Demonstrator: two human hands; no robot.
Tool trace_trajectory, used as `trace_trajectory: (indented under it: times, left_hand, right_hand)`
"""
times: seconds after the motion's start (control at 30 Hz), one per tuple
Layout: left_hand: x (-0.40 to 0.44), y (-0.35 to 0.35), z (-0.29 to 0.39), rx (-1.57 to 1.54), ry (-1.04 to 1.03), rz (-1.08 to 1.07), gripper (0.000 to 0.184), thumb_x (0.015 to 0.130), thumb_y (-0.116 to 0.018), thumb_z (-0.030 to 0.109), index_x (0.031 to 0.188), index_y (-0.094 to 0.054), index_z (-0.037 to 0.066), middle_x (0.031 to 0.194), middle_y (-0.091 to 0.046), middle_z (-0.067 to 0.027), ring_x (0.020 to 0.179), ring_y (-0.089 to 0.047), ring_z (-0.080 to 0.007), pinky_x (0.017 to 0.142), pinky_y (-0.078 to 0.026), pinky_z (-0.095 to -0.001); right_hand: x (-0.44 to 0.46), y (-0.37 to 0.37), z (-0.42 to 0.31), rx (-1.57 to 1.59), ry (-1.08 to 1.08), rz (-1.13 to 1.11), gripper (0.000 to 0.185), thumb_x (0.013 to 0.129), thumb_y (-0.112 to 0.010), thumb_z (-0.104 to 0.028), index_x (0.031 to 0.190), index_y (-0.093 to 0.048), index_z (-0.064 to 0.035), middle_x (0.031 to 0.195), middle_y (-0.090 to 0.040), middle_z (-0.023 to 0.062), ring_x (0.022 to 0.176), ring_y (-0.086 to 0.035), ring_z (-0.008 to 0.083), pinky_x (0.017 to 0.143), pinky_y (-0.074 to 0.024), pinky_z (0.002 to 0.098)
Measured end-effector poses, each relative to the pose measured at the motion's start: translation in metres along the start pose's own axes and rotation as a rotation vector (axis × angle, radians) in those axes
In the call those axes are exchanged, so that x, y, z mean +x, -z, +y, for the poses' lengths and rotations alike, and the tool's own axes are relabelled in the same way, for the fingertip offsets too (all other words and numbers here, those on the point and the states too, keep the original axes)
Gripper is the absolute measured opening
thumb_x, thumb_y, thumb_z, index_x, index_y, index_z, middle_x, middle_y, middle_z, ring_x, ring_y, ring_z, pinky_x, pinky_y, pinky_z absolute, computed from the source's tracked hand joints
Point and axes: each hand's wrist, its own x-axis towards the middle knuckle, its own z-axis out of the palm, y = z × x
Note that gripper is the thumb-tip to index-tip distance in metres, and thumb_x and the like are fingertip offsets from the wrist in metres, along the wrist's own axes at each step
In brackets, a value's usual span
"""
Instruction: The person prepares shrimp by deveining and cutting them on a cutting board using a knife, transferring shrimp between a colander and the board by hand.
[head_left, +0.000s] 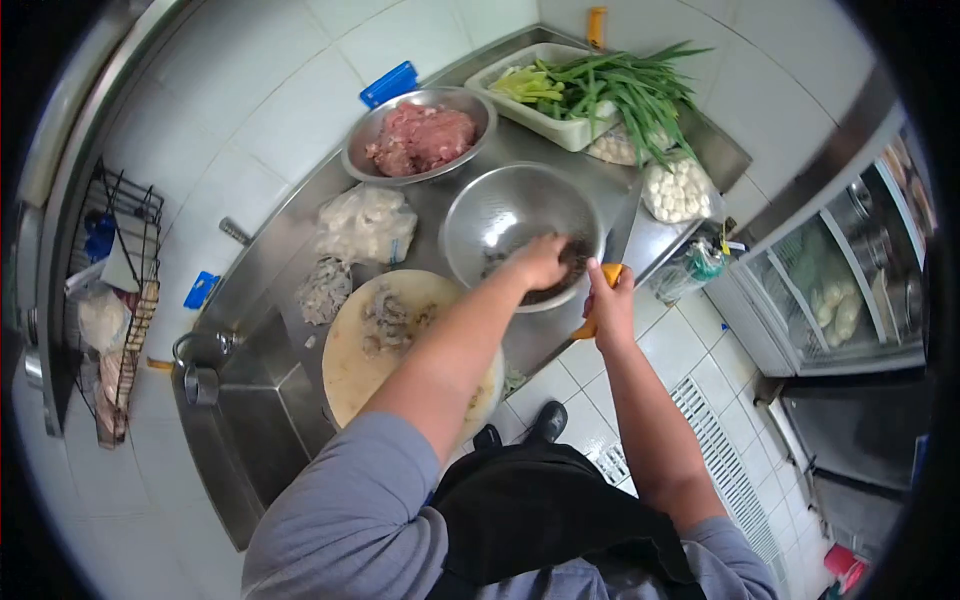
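Note:
My left hand [540, 262] reaches over a steel bowl [478, 215], its fingers curled down at the dark contents by the right side. What the fingertips hold is hidden. My right hand [612, 308] is closed around the yellow handle of a knife [627, 215], just right of the bowl, with the blade pointing away from me. Beneath my left forearm lies a round cutting board [350, 350], carrying greyish chopped pieces [385, 318].
Raw meat [425, 140] fills another steel bowl [352, 160]. Green stalks [630, 90] lie in a white tray [560, 132]. A bag of white pieces [680, 190] stands right; another bag [368, 225] lies left. A sink [265, 430] borders the board.

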Motion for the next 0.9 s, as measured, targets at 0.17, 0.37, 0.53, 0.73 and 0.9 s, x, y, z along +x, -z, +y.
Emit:
trace_trajectory:
  times: [0.17,0.37,0.53,0.73,0.9]
  left_hand:
    - [-0.027,0.012,0.013,0.104,0.007,-0.064,0.034,0.089,-0.067,0.022,0.12,-0.067,0.007,0.136,-0.06,-0.0186,0.129,-0.056,-0.0373,0.108,-0.047,-0.0471]
    - [-0.052,0.008,0.033,-0.19,-0.41,0.314,0.033,0.091,-0.065,0.026,0.118,-0.066,0.007,0.131,-0.061,-0.0161,0.129,-0.055,-0.0362,0.109,-0.045,-0.0464]
    - [-0.088,0.039,0.026,0.254,-0.613,0.372,0.04,0.087,-0.068,0.029,0.121,-0.07,0.008,0.13,-0.061,-0.0117,0.133,-0.05,-0.033,0.113,-0.04,-0.0541]
    - [-0.152,0.107,-0.021,0.448,-0.38,0.316,0.042,0.084,-0.071,0.036,0.119,-0.074,0.014,0.133,-0.059,-0.0088,0.135,-0.044,-0.0309,0.112,-0.038,-0.0555]
    - [-0.201,0.111,-0.09,0.504,-0.231,0.43,0.043,0.085,-0.071,0.046,0.117,-0.073,0.018,0.126,-0.062,-0.0073,0.123,-0.053,-0.0292,0.098,-0.043,-0.048]
  right_hand:
    - [0.009,-0.03,0.007,-0.14,-0.039,0.065,0.044,0.086,-0.067,-0.003,0.125,-0.046,0.0012,0.108,-0.062,0.0167,0.096,-0.063,0.0254,0.086,-0.0535,0.0391]
    - [-0.01,-0.011,0.003,-0.104,0.188,0.011,0.042,0.09,-0.063,0.0,0.128,-0.045,-0.0029,0.113,-0.061,0.0109,0.102,-0.062,0.0196,0.088,-0.0524,0.0348]
    - [-0.049,-0.017,-0.045,-0.102,0.3,-0.056,0.063,0.087,-0.055,0.007,0.145,-0.032,-0.0005,0.122,-0.059,0.0148,0.107,-0.06,0.0217,0.093,-0.0496,0.031]
    - [-0.068,-0.077,-0.068,-0.429,0.682,-0.208,0.058,0.084,-0.057,0.005,0.138,-0.038,-0.0024,0.108,-0.06,0.0169,0.096,-0.062,0.0254,0.088,-0.0519,0.0367]
    - [-0.092,-0.134,-0.102,-0.662,0.796,-0.246,0.062,0.085,-0.062,-0.001,0.142,-0.035,-0.0023,0.104,-0.067,0.0289,0.095,-0.068,0.0491,0.082,-0.0541,0.0492]
